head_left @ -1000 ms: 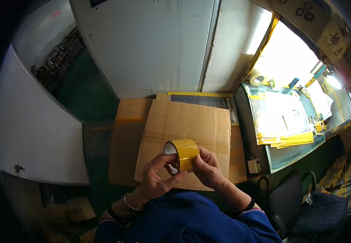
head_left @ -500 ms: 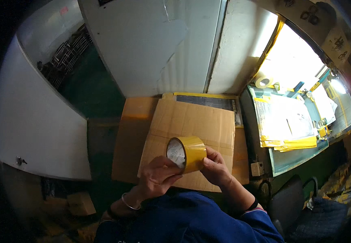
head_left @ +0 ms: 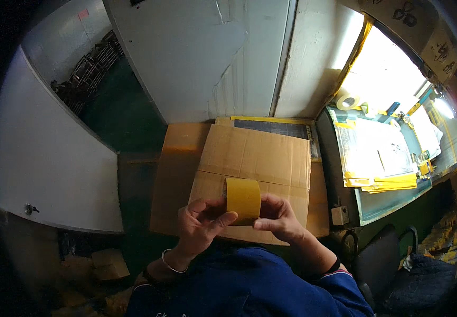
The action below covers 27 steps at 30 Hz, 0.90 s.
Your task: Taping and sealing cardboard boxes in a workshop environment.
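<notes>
A wide roll of yellow tape (head_left: 243,199) is held up between my two hands, its outer face turned toward me. My left hand (head_left: 199,221) grips its left side, with the thumb across the lower front and the fingers at the edge behind. On the other side my right hand (head_left: 280,219) has its thumb and fingers closed on the roll's right edge. The roll's hollow core is now almost hidden. Below and beyond it lies a flat brown cardboard sheet (head_left: 260,153), on top of a wider piece of cardboard (head_left: 178,169).
To the right stands a bench (head_left: 379,208) with papers and yellow-edged folders (head_left: 389,182), another tape roll (head_left: 347,101) and a bright window behind. A black chair (head_left: 379,259) is at lower right. A pale door (head_left: 59,158) stands open at left; a small carton (head_left: 109,264) lies below it.
The tape roll has turned so that its open core no longer faces left and its yellow face points at me. My left thumb has come round onto its front.
</notes>
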{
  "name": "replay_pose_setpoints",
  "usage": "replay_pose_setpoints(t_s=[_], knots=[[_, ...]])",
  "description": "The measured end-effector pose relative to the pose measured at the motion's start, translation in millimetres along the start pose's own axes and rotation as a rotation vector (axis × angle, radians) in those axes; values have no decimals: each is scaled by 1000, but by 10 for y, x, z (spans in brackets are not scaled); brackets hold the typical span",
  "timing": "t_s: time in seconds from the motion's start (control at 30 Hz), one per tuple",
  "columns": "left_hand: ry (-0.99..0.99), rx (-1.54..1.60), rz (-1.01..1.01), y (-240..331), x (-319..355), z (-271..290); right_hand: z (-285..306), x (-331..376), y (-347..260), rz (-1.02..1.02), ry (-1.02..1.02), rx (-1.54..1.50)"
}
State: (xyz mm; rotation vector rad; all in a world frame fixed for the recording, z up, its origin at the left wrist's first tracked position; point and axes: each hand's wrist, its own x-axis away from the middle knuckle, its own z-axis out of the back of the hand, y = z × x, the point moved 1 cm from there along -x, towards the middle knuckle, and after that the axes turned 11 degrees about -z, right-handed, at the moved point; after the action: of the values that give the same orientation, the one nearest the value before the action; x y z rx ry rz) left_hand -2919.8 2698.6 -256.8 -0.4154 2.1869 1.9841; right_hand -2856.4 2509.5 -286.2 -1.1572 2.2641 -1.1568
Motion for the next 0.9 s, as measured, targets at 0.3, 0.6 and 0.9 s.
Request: replay_pose_setpoints(t_s=[0.3, 0.6, 0.9], knots=[[19, 35, -34, 31, -2, -29, -30, 19, 42, -63, 43, 41], [-2, -11, -104, 68, 23, 16, -48, -23, 63, -103, 53, 34], [96, -626, -508, 149, -103, 38, -118, -5, 80, 31, 193, 413]])
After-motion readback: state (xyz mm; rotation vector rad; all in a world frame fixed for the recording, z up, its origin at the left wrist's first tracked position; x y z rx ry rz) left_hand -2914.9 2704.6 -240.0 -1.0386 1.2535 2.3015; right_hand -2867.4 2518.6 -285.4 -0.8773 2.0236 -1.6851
